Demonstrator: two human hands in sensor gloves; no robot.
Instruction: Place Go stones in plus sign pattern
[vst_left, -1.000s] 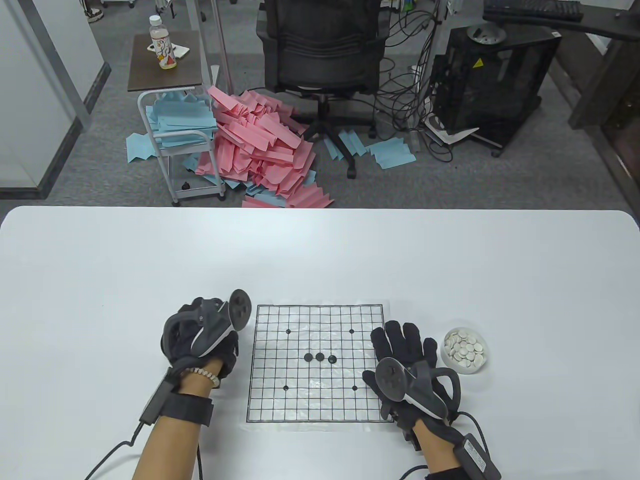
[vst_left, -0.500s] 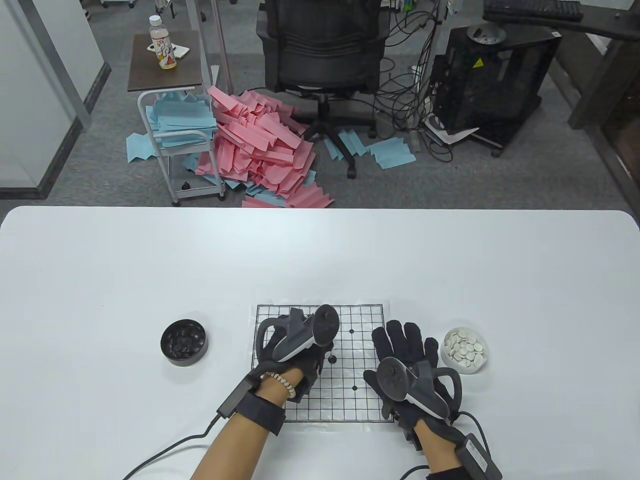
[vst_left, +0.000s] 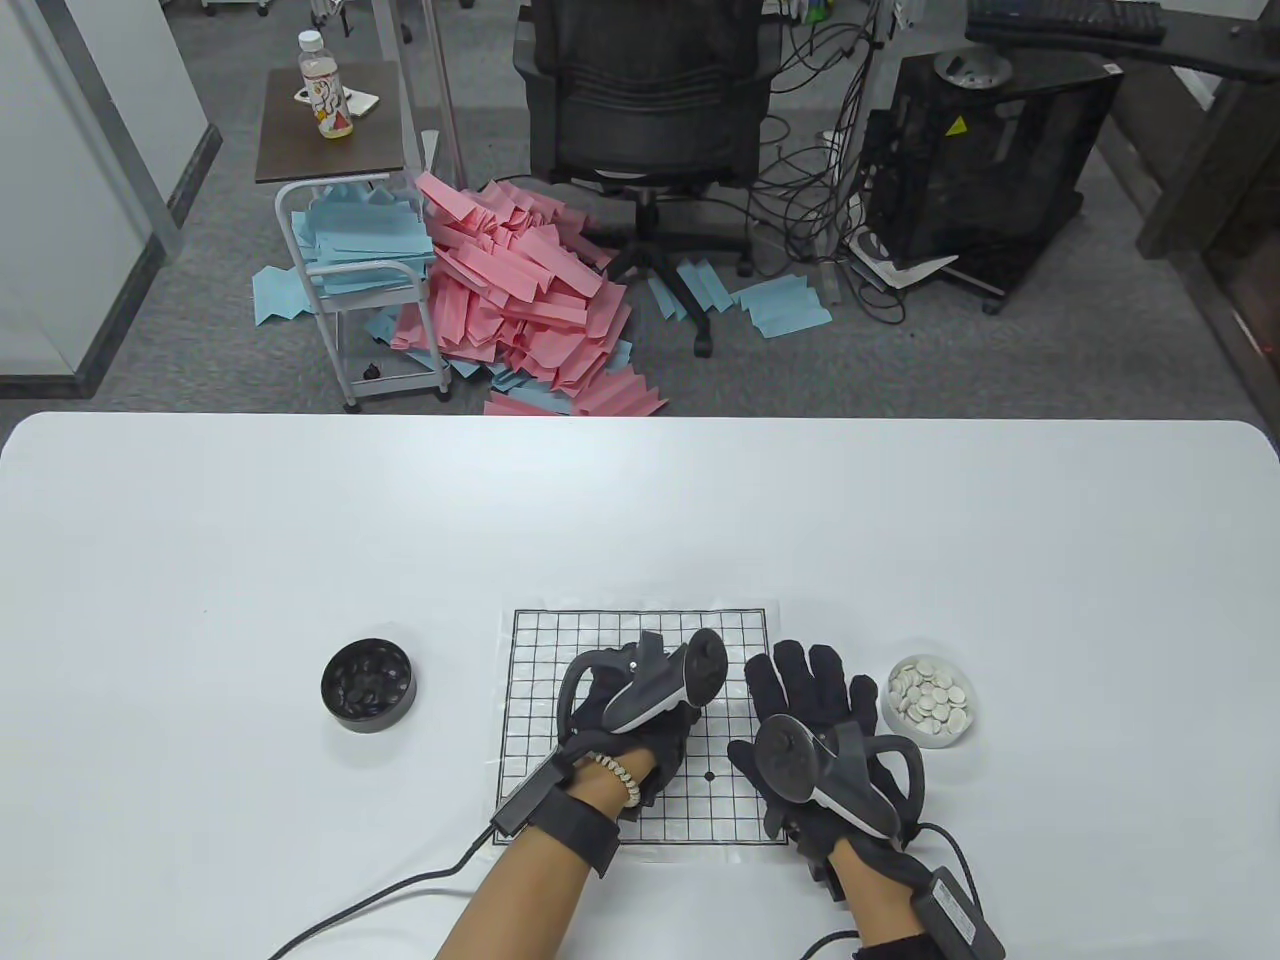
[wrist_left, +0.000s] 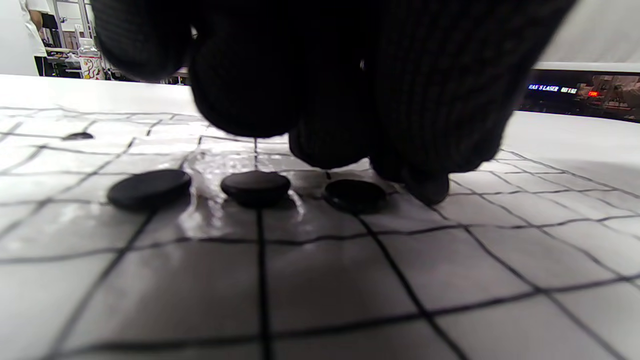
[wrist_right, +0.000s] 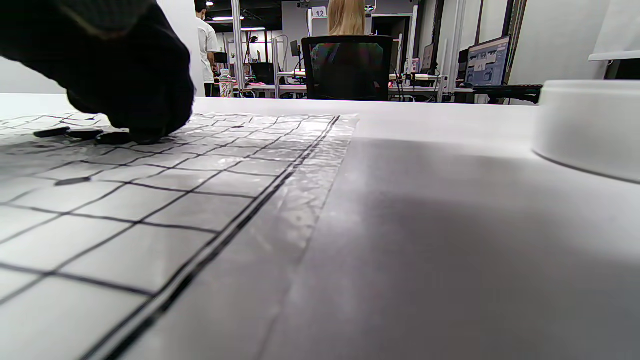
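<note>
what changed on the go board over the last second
The left hand left the black stone bowl, uncovering it, and moved right over the board; its fingertips now touch down right of the three black stones. Whether it holds a stone is hidden. The right hand, the white stone bowl and the three stones stayed put.

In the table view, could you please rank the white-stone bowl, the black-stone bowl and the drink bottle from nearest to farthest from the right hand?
From the right hand:
1. White-stone bowl, just to its right on the table.
2. Black-stone bowl, far left, beyond the Go board.
3. Drink bottle, on the small side table on the floor behind.
</note>
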